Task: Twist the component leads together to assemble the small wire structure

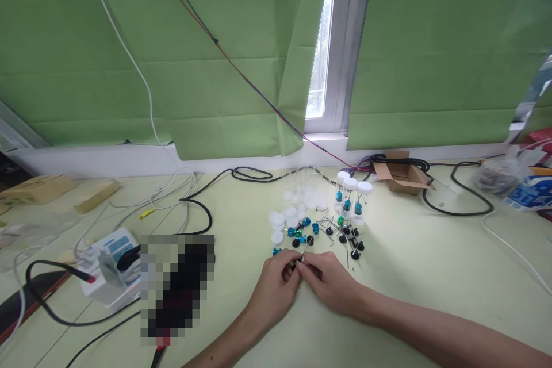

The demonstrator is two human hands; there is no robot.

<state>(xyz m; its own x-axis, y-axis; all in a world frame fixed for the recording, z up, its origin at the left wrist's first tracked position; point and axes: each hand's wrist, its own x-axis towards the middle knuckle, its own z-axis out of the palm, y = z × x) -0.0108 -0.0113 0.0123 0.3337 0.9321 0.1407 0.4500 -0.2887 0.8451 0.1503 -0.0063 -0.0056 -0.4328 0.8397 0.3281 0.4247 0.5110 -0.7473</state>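
Observation:
My left hand [276, 282] and my right hand [331, 280] meet just above the table, fingertips together. Between the left fingers is a small black part [294, 267], mostly hidden. A thin metal pin rises by the fingertips; the right fingers are pinched at the same spot, and what they hold is hidden. Just beyond lie blue metal parts [315, 229], a green one [340, 221], black round-headed parts [355, 254] and loose thin metal pins [347, 253]. White round caps [278, 237] are grouped at the left of this pile.
Clear tubes [308, 187] stand behind the caps. Three white-capped tubes [358, 201] with blue parts inside stand to their right. An open cardboard box [401, 177], black cables [459, 214] and a white power strip [112, 267] lie around the table. A blurred-out dark object [181, 287] is left.

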